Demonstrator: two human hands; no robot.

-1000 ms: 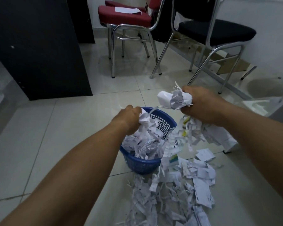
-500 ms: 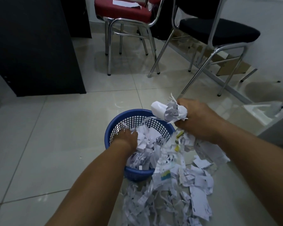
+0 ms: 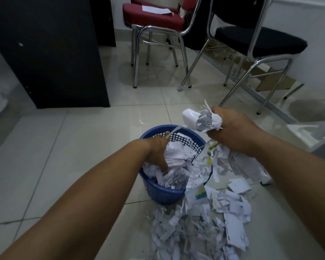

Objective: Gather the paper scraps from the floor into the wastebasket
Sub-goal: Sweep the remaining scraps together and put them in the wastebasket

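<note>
Task partway, maybe half at a guess. The blue wastebasket (image 3: 154, 128) stands on the tiled floor (image 3: 83, 147) in the middle of the scene. It is heaped nearly to the rim with paper scraps (image 3: 204, 231), and some spill over its right edge. A big loose pile lies on the floor near and right of it, running out to the near edge of view, so plenty is left to pick up. The left hand (image 3: 156, 149) is down inside the basket, fingers pushed into the paper as if packing it; I cannot tell whether its grip has hold of anything. The right hand (image 3: 231, 128) has its grip closed tight round a crumpled wad (image 3: 203, 120), held up just past the basket's far right rim and not yet dropped in. Writing: the scraps carry dark printed marks, too small to read. One scrap by the basket has a yellow and teal patch (image 3: 200, 194) but no legible brand. A white sheet (image 3: 154, 9) on the far red chair (image 3: 152, 19) shows nothing readable.
</note>
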